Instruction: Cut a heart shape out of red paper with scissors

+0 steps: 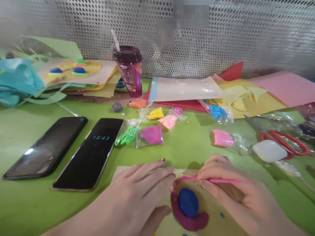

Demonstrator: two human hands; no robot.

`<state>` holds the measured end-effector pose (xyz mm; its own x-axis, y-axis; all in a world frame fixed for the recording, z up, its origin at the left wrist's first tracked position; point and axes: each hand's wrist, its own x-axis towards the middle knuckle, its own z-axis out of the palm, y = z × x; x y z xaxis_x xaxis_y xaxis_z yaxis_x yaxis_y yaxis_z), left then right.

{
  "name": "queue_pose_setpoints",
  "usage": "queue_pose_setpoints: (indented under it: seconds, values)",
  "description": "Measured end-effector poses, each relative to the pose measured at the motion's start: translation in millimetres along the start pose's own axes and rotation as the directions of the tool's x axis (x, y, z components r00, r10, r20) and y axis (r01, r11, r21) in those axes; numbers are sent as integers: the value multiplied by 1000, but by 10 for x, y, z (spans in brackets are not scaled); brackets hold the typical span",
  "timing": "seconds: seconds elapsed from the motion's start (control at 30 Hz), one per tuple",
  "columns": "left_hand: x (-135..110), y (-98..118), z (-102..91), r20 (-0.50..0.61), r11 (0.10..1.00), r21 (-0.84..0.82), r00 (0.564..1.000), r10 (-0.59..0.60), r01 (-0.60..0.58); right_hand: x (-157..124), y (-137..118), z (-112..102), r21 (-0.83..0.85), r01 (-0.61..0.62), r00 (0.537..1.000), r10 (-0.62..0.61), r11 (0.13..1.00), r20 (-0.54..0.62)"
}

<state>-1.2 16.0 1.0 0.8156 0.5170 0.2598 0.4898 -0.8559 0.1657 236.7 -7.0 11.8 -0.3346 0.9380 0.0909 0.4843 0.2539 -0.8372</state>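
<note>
A thin pink clay modelling tool point(222, 180) is pinched in my right hand point(228, 190); its flat tip reaches left to the upper end of a curved purple clay piece point(192, 223). That piece bends around the left and lower side of a glossy blue clay oval point(188, 202). Both lie on a yellowish sheet point(219, 226). My left hand point(140, 190) rests palm down at the left of the clay, fingers stretched out and thumb apart. Its fingertips are close to the purple piece's upper end; whether they touch it I cannot tell.
Two phones point(46, 147) lie at left. Bagged clay, such as a purple packet point(152, 134), is scattered mid-table. A lidded cup point(130, 73) with a straw stands behind. Red-handled scissors point(290, 142) and a white case point(269, 151) lie right. Coloured papers point(184, 88) line the back.
</note>
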Motion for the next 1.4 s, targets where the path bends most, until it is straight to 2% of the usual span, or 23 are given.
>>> queue_pose_setpoints:
  seconds: [0.47,0.87,1.07,1.17,1.27,1.33,1.4]
  values:
    - [-47,18,33,19,999,-40,1000,-24,25,-34,46,8,-108,19,1000,-19,994,3]
    - [-28,33,25,18,994,-98,998,-52,54,-26,18,2,-110,-20,1000,20,994,-4]
    - [-26,54,-4,60,991,-105,995,-78,84,-30,-15,-10,-123,-39,999,38,992,-10]
    - [-26,61,-15,84,990,-102,993,-84,93,-22,-68,-48,-65,-113,992,109,991,-65]
    - [-18,59,-33,132,987,-121,987,-88,105,15,-90,-96,88,-229,960,240,969,-145]
    - [-7,50,-56,160,982,-145,983,-96,119,51,-54,-124,231,-239,927,292,943,-235]
    - [8,34,-87,178,974,-178,978,-105,137,88,13,-148,340,-183,896,299,922,-329]
